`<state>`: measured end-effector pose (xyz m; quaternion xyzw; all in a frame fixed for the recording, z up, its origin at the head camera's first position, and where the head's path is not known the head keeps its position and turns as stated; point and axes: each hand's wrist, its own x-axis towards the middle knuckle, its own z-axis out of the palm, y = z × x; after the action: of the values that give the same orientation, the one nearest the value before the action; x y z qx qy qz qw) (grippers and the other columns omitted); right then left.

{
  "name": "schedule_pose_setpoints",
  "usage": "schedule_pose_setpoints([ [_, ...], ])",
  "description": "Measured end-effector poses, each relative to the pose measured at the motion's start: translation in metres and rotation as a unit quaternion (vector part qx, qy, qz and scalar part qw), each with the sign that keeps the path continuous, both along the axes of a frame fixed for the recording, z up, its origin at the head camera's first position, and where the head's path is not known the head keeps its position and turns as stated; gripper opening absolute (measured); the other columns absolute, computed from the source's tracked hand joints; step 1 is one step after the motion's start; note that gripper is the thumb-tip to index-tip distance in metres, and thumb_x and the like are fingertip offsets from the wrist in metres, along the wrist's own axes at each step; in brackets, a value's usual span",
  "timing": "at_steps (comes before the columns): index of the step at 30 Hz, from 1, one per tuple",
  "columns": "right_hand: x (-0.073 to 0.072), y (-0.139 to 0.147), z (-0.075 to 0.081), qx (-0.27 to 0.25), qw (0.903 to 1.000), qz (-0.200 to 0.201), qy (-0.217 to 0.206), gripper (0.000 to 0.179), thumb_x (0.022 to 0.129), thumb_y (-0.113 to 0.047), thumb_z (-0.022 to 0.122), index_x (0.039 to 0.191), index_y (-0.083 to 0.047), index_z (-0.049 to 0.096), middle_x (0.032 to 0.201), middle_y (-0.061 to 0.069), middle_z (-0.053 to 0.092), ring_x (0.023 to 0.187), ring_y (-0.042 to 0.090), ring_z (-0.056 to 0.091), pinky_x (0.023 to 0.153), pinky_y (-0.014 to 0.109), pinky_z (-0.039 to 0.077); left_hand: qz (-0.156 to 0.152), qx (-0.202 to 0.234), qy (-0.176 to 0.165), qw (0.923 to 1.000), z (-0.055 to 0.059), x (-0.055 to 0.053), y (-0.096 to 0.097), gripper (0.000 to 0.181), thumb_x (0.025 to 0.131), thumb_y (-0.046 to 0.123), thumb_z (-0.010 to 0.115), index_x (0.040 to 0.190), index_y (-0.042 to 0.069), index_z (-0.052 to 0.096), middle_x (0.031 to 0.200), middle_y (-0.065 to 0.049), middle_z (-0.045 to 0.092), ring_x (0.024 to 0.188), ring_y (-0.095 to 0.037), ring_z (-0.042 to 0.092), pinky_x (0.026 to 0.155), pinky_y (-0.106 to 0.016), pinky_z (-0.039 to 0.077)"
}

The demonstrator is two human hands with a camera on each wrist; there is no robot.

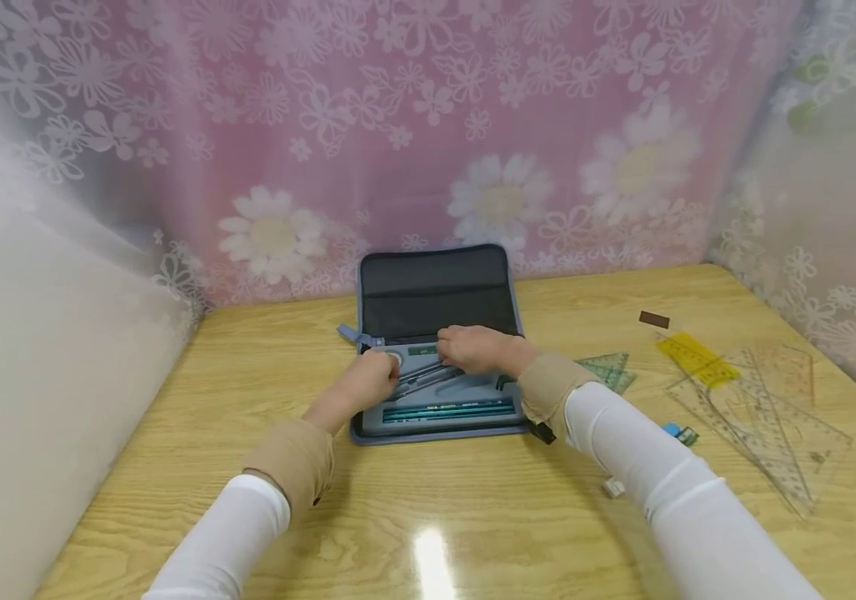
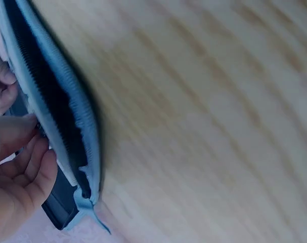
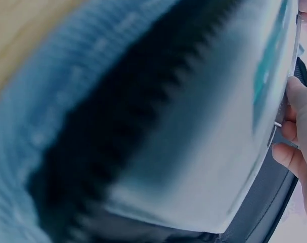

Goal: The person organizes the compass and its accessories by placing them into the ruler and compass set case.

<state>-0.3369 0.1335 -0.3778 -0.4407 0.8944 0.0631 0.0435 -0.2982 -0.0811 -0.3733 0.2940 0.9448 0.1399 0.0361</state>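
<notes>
A zip case (image 1: 438,292) lies unfolded on the table, its dark lid raised at the back and a grey tray (image 1: 375,427) in its base. Across the tray, a metal drawing compass (image 1: 420,382) lies slantwise between the two hands. The left hand (image 1: 363,379) pinches its left end with thumb and fingers. At the other end, the right hand (image 1: 476,348) grips it between thumb and curled fingertips; a thin metal tip shows by those fingers in the right wrist view. Green pencils (image 1: 448,410) sit in the tray's front slot.
To the right lie a green set square (image 1: 608,367), a yellow ruler (image 1: 698,360), clear set squares (image 1: 765,425) and a brown strip (image 1: 654,319). A small blue-and-green item (image 1: 678,432) and a white eraser-like block (image 1: 613,487) are near the right sleeve. A flowered curtain (image 1: 397,125) hangs behind.
</notes>
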Motion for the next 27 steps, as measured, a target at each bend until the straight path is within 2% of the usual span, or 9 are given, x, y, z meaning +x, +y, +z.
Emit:
schedule_pose_setpoints([
  [4,-0.001,0.0,0.001,0.006,0.9996,-0.012,-0.024,0.015,0.097,-0.019,0.05,0.1,-0.008,0.059,0.096,0.005,0.053,0.088,0.02,0.051,0.076,0.031,0.046,0.011,0.018,-0.002,0.9998,-0.005,-0.001,0.0,0.015,0.084,-0.001,0.061,0.072,0.005,0.067,0.068,-0.002,0.061,0.061,-0.013,0.052,0.058,-0.027,0.045],
  [6,-0.002,0.0,0.003,0.003,0.9988,-0.019,-0.045,0.016,0.097,-0.019,0.05,0.101,-0.008,0.06,0.097,0.005,0.053,0.09,0.02,0.052,0.078,0.031,0.046,0.012,0.016,0.0,0.9998,-0.005,-0.001,0.001,0.02,0.084,-0.002,0.06,0.066,0.007,0.063,0.062,0.001,0.055,0.056,-0.011,0.047,0.054,-0.025,0.041],
  [11,-0.005,0.0,0.009,-0.043,0.9948,-0.035,-0.086,0.011,0.095,-0.015,0.053,0.096,-0.009,0.063,0.092,0.003,0.053,0.085,0.017,0.053,0.076,0.031,0.045,0.015,-0.027,0.024,0.9993,-0.003,-0.001,0.006,0.038,0.086,-0.001,0.057,0.055,0.012,0.04,0.054,0.003,0.028,0.051,-0.012,0.029,0.049,-0.026,0.027],
  [13,-0.005,0.001,0.009,-0.071,0.9939,-0.027,-0.079,0.009,0.093,-0.013,0.056,0.092,-0.009,0.064,0.089,0.002,0.054,0.081,0.017,0.054,0.074,0.031,0.046,0.016,-0.05,0.046,0.9975,-0.003,-0.001,0.007,0.037,0.085,-0.001,0.058,0.055,0.012,0.041,0.053,0.003,0.031,0.051,-0.013,0.034,0.049,-0.027,0.031],
  [16,-0.003,0.003,0.005,-0.103,0.9939,0.001,-0.039,0.008,0.09,-0.01,0.06,0.088,-0.008,0.067,0.085,0.003,0.056,0.078,0.017,0.057,0.073,0.031,0.048,0.0,-0.097,0.085,0.9916,-0.004,0.002,0.01,0.024,0.083,0.001,0.063,0.061,0.009,0.054,0.058,0.0,0.046,0.056,-0.016,0.05,0.053,-0.031,0.044],
  [18,-0.001,0.004,0.001,-0.11,0.9936,0.022,-0.001,0.007,0.089,-0.01,0.062,0.086,-0.009,0.068,0.083,0.003,0.057,0.078,0.018,0.058,0.072,0.03,0.049,-0.026,-0.137,0.122,0.9827,-0.005,0.005,0.011,0.014,0.081,0.003,0.066,0.068,0.007,0.062,0.064,-0.003,0.053,0.063,-0.019,0.057,0.057,-0.033,0.049],
  [22,0.005,0.003,-0.004,-0.086,0.9904,0.063,0.087,0.007,0.087,-0.01,0.064,0.084,-0.009,0.07,0.081,0.004,0.058,0.076,0.018,0.058,0.07,0.029,0.05,-0.086,-0.178,0.191,0.9616,-0.008,0.012,0.015,0.011,0.082,0.008,0.068,0.072,0.007,0.069,0.066,-0.006,0.058,0.064,-0.019,0.057,0.056,-0.032,0.051],
  [24,0.008,0.002,-0.004,-0.062,0.9869,0.081,0.125,0.008,0.087,-0.009,0.064,0.082,-0.009,0.07,0.08,0.004,0.058,0.074,0.018,0.057,0.067,0.028,0.049,-0.101,-0.187,0.216,0.9529,-0.009,0.014,0.016,0.014,0.085,0.012,0.067,0.072,0.008,0.071,0.064,-0.005,0.059,0.062,-0.018,0.056,0.054,-0.03,0.051],
  [27,0.011,0.001,-0.002,-0.019,0.9806,0.102,0.167,0.009,0.087,-0.005,0.063,0.081,-0.007,0.069,0.081,0.005,0.057,0.071,0.018,0.054,0.064,0.027,0.048,-0.108,-0.2,0.235,0.9452,-0.009,0.017,0.017,0.018,0.086,0.016,0.066,0.07,0.009,0.071,0.062,-0.004,0.058,0.059,-0.015,0.054,0.052,-0.028,0.05],
])
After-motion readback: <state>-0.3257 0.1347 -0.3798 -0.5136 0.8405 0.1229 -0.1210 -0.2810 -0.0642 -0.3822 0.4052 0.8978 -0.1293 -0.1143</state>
